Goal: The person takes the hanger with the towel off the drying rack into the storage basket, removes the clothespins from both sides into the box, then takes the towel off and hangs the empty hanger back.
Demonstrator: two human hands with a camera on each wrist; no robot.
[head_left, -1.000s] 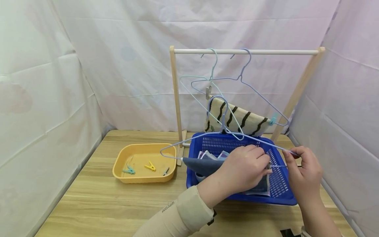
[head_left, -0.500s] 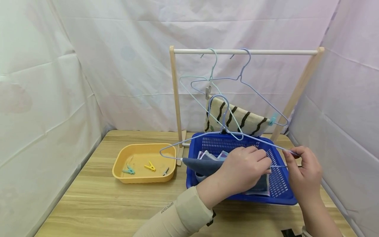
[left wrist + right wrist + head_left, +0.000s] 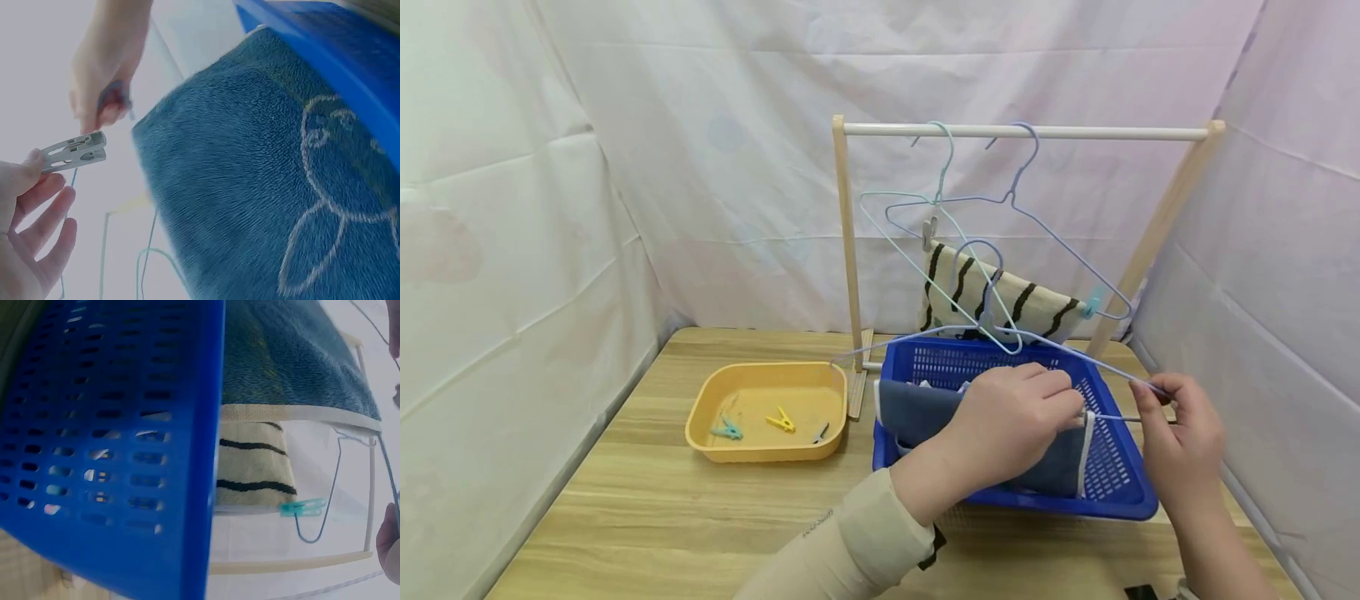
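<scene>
My left hand (image 3: 1015,421) is over the blue towel, pinching a grey clothespin (image 3: 75,152) between thumb and fingers, as the left wrist view shows. The clothespin's far end points toward the towel's upper corner, with a gap between in that view. A dark blue towel (image 3: 212,144) with a pale stitched figure hangs over the bottom bar of a light blue hanger (image 3: 987,312). My right hand (image 3: 1183,442) grips this hanger at its right end. The left hand and forearm hide part of the towel in the head view.
Below the towel stands a blue basket (image 3: 1120,492) with cloth in it. Behind is a rack (image 3: 1112,132) bearing a mint hanger (image 3: 901,250) and a blue hanger (image 3: 1067,242) with a striped towel (image 3: 1018,296) clipped on. A yellow tray (image 3: 767,456) at left holds several clothespins.
The held hanger has shifted right and turned, and the blue towel now shows more of its face and its white-edged left side. My right hand has moved slightly right, my left slightly left.
</scene>
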